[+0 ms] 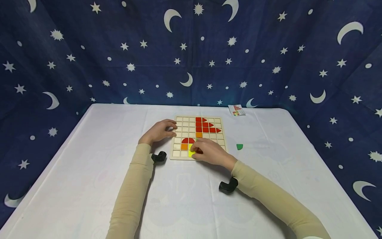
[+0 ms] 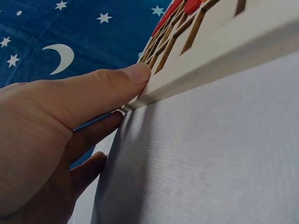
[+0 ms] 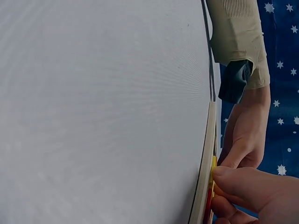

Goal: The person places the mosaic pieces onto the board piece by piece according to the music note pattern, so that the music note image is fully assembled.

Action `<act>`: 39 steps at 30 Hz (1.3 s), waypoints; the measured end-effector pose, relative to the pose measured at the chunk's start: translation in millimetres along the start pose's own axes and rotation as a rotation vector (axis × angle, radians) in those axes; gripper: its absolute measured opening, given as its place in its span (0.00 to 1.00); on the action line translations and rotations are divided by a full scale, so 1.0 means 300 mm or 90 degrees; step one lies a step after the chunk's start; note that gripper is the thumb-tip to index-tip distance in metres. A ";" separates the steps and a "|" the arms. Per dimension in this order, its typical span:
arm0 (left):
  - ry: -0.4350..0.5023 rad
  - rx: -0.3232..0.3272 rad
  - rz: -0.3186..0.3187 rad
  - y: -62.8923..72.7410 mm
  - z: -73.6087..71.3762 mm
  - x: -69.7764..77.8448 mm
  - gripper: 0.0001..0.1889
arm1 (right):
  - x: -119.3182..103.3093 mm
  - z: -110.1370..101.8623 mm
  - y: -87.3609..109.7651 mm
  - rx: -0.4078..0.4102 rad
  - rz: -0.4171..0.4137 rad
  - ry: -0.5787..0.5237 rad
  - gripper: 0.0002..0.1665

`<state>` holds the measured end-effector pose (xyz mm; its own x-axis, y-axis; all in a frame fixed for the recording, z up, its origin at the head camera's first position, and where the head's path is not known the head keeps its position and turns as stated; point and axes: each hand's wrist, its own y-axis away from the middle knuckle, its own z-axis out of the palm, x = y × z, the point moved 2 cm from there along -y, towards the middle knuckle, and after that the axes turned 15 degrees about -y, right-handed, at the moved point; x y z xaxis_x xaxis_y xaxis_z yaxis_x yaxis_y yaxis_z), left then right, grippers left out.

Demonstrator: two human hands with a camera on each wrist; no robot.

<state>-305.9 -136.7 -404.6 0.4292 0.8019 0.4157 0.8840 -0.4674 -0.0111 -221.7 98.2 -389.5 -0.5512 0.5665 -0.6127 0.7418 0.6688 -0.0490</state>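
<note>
A square wooden grid board (image 1: 185, 160) lies on the table, partly filled with coloured tiles. My left hand (image 1: 160, 130) rests at its left edge; in the left wrist view the thumb (image 2: 135, 74) touches the pale frame and the other fingers extend beside it. Over the board's lower middle, my right hand (image 1: 212, 152) pinches a yellow tile (image 1: 191, 154) between thumb and fingers, low in the grid. Red tiles (image 1: 198, 124) form stepped rows with pointed ends at the top. Red curved pieces (image 1: 185, 140) sit above an orange tile (image 1: 184, 146). My right hand hides some lower cells.
A green quarter-round piece (image 1: 239, 146) lies right of the board. Behind it, near the far table edge, is a small pattern card (image 1: 236, 110). A white cloth covers the table (image 1: 179, 199), and a dark blue star-and-moon curtain (image 1: 155, 63) hangs behind.
</note>
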 end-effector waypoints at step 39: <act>0.003 -0.007 0.003 0.006 0.003 -0.005 0.20 | 0.319 -0.300 0.313 0.070 0.257 -0.040 0.17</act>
<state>-304.9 -138.4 -406.1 0.4323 0.7982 0.4195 0.8801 -0.4748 -0.0035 -239.2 258.5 -381.6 -0.1857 0.7405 -0.6459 0.9316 0.3416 0.1238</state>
